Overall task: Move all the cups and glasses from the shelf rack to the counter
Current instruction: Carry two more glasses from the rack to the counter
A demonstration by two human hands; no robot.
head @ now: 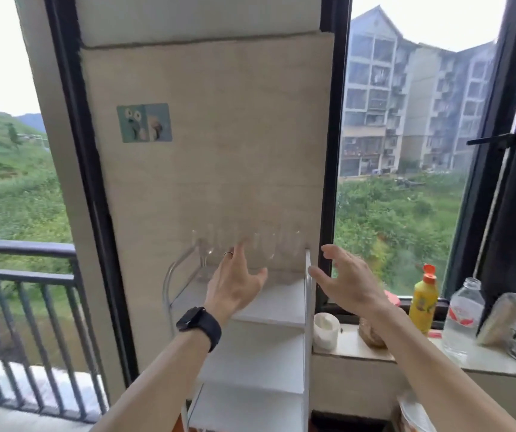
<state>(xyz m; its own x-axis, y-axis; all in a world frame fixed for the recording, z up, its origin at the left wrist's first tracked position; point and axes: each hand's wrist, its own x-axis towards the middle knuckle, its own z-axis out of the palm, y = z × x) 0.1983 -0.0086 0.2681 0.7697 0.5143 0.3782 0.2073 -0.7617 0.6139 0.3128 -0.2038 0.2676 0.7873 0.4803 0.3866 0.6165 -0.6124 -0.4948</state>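
The clear glasses [250, 247] on the top tier of the shelf rack [277, 310] are so blurred and faint that their number cannot be told, and the left hand [234, 282] covers the lower parts of the middle ones. The rack's lowest tiers run off the bottom edge. On the tabletop [350, 349], the right forearm [412, 344] hides part of a brownish thing [370, 336], and a pale smeared object [501, 316] is too blurred to identify.

The glasses [250, 247] are clear and colourless, on a white shelf rack [281, 307]. The wall panel [219, 151] is beige, with a teal-and-grey sticker [144, 122] at eleven o'clock from the glasses. The wristwatch [199, 324] is black. At three o'clock from the rack stand a yellow bottle [423, 302] with an orange cap and a clear bottle [462, 316] with a red-and-white label.
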